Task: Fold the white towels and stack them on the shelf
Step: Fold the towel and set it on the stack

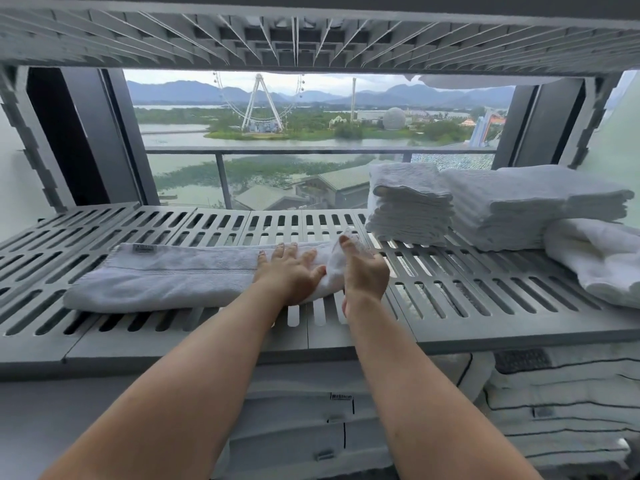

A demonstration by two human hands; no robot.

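While hands hold towel, shelf bears stacks.

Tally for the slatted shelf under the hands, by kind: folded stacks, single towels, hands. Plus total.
Folded towel stacks: 2 (left stack, right stack)
Single towels: 2 (towel being folded, loose towel)
Hands: 2 (left hand pressing flat, right hand pinching the towel's end)
Total: 6
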